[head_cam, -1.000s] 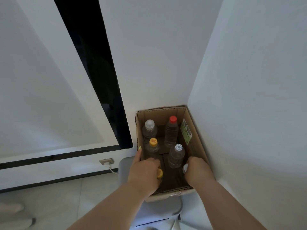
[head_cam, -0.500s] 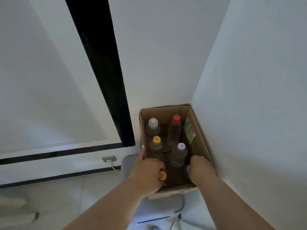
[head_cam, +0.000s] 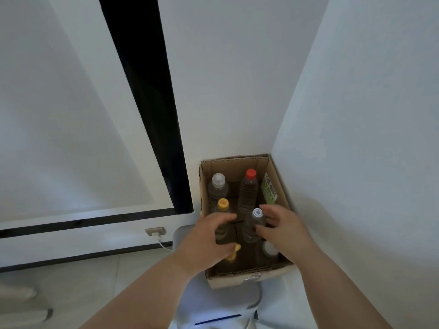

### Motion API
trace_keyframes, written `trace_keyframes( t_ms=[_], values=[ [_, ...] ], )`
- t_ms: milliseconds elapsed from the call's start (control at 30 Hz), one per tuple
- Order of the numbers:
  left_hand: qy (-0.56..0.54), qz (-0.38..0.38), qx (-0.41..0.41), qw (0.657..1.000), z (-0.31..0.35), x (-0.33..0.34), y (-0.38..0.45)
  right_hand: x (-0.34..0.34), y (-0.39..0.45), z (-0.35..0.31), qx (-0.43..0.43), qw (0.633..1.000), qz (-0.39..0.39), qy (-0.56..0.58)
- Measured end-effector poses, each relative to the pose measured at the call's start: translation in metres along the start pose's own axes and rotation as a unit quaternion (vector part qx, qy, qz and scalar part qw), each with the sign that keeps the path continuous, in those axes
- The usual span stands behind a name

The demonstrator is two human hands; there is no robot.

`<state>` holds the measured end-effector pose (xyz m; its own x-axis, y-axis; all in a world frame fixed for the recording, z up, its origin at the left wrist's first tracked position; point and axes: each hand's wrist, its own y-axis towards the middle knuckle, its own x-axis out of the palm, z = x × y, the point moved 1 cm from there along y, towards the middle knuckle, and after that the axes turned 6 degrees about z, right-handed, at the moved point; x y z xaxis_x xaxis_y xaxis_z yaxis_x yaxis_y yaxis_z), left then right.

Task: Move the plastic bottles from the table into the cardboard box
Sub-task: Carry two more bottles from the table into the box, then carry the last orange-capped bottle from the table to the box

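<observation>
The cardboard box [head_cam: 240,280] stands in a wall corner on a white seat. Several plastic bottles stand upright inside it: a clear-capped one [head_cam: 218,184] and a red-capped one [head_cam: 249,186] at the back, a yellow-capped one [head_cam: 223,204] and a grey-capped one [head_cam: 255,219] in the middle, another yellow cap [head_cam: 234,252] and a white cap [head_cam: 269,249] at the front. My left hand [head_cam: 206,238] hovers over the front left bottle with spread fingers. My right hand [head_cam: 282,231] is open beside the grey-capped bottle, fingertips close to it.
White walls close in behind and to the right of the box. The white seat [head_cam: 213,302] under the box juts toward me. A wall socket with a plugged white cable [head_cam: 155,232] sits low on the left, above a tiled floor.
Both hands have let go of the two front bottles and risen from the box, fingers spreading. The white cap at the front right is now uncovered.
</observation>
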<state>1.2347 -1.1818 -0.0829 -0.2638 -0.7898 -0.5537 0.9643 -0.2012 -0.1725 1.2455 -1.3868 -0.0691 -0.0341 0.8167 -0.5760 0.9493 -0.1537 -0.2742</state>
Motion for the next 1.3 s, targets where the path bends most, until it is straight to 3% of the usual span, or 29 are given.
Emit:
trace_keyframes(
  t_ms=[100,200,367,500,800,1067,1200,1300],
  values=[
    [-0.081,0.053,0.006,0.995,0.015,-0.020,-0.003,-0.015,-0.017,-0.034,-0.053,0.986,0.022,0.158],
    [-0.198,0.091,0.022,0.976,0.038,-0.050,-0.012,-0.030,-0.037,-0.069,-0.103,0.947,0.030,0.302],
    [-0.402,0.127,0.104,0.901,0.083,-0.110,-0.065,-0.045,-0.101,-0.123,-0.181,0.894,0.006,0.410],
    [-0.521,0.090,0.164,0.833,0.095,-0.151,-0.136,-0.039,-0.181,-0.153,-0.244,0.860,-0.027,0.448],
    [-0.584,-0.002,0.225,0.780,0.072,-0.204,-0.343,0.030,-0.404,-0.182,-0.303,0.812,-0.054,0.497],
    [-0.648,0.004,0.215,0.731,0.075,-0.220,-0.521,0.053,-0.578,-0.194,-0.319,0.776,-0.098,0.534],
    [-0.653,0.022,0.235,0.720,0.065,-0.208,-0.614,0.068,-0.660,-0.178,-0.312,0.759,-0.118,0.559],
    [-0.621,0.054,0.264,0.736,0.055,-0.190,-0.698,0.081,-0.727,-0.160,-0.326,0.772,-0.124,0.532]
  ],
)
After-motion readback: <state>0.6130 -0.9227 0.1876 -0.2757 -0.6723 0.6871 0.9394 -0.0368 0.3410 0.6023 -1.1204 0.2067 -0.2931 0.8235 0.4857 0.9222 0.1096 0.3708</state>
